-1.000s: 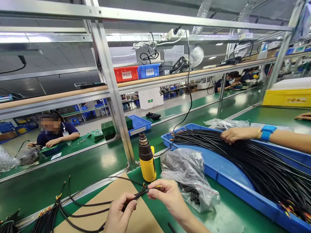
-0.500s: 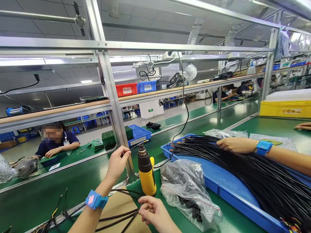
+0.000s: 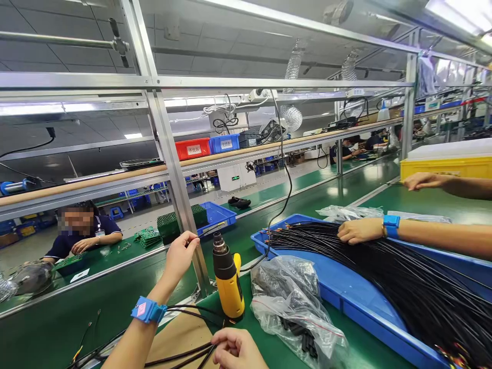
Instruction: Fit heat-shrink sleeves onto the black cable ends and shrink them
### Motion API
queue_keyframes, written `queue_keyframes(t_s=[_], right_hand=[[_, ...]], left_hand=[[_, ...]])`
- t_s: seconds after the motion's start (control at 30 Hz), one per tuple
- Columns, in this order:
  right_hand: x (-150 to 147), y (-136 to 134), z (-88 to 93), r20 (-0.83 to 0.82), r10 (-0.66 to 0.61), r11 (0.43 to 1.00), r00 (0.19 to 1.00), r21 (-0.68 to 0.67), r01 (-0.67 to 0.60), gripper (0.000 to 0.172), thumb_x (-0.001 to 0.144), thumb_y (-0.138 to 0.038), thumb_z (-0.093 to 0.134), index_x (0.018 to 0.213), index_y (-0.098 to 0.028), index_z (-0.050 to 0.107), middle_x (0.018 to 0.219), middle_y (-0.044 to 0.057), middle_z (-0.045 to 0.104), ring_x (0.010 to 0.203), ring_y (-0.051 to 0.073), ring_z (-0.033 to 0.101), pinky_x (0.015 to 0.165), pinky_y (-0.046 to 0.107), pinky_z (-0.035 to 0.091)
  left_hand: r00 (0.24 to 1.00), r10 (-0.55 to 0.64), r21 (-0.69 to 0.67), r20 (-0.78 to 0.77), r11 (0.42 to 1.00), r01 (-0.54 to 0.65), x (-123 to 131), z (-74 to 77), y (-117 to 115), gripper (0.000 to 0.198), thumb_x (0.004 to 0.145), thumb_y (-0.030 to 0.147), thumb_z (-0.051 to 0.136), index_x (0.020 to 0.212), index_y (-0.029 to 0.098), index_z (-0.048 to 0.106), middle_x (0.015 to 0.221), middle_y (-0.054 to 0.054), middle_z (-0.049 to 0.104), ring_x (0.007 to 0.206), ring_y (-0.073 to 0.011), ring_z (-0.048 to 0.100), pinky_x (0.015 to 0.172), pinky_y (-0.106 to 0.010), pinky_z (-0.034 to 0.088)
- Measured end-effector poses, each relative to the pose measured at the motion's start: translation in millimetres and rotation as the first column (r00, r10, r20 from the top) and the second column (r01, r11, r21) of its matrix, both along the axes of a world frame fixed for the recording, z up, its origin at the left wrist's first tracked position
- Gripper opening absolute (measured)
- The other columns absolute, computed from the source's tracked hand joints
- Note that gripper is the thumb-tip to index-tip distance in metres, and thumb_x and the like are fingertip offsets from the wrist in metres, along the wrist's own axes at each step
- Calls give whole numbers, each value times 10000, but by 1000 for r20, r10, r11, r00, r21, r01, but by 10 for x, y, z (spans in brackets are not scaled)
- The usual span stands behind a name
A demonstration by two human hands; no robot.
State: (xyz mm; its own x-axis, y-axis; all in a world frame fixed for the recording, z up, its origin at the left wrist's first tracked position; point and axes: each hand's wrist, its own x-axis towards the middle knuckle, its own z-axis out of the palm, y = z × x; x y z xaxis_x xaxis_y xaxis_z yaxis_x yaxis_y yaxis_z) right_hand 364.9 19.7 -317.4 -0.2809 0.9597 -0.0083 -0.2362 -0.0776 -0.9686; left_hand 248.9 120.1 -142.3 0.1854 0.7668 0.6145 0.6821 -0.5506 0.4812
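My left hand [image 3: 183, 252], with a blue wrist strap, is closed in a pinch. A thin cable end [image 3: 212, 229] juts from its fingertips over the nozzle of a yellow and black heat gun [image 3: 229, 284], which stands nozzle up. Lower down, my right hand [image 3: 239, 349] has its fingers curled round a black cable, partly hidden by the hand. More black cables [image 3: 180, 354] run left from there over a brown cardboard sheet [image 3: 169, 335]. To the right lies a clear plastic bag [image 3: 295, 307] with short black tubes in it.
A blue tray [image 3: 346, 302] holds many black cables [image 3: 400, 277]. A co-worker's hand [image 3: 359, 231] rests on them, another hand [image 3: 423, 180] is by a yellow bin [image 3: 446, 168]. A metal post [image 3: 179, 179] rises behind my left hand. A black cord [image 3: 288, 189] hangs near the heat gun.
The view has shifted slightly. My left hand keeps its pinch by the nozzle, while my right hand sits a little lower. A co-worker's second hand has come further in at the right.
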Motion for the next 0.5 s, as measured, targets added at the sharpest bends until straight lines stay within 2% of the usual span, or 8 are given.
queue_keyframes(t_s=[0.17,0.37,0.5], right_hand=[[-12,-21,-28,-24,-9,1000,1000,-9,9,317,483,-308,606,729,-116,557,531,-17,562,421,76,497,437,212,353],[-43,26,-142,-25,9,1000,1000,19,-8,368,479,-371,654,728,-109,587,530,-6,568,412,78,493,453,226,372],[-63,72,-238,-18,26,999,999,48,-25,350,500,-352,666,739,-102,614,537,4,573,433,84,505,470,225,378]], left_hand=[[999,39,-25,-34,999,-40,-21,40,-31,170,778,321,443,709,209,550,645,25,585,642,-143,544,608,-227,396],[992,81,-31,-92,996,-84,-51,64,-72,200,793,346,422,717,214,552,640,28,581,643,-145,550,606,-231,393],[981,130,-35,-145,990,-136,-28,93,-81,225,799,359,409,713,214,558,616,28,582,612,-143,549,571,-223,370]])
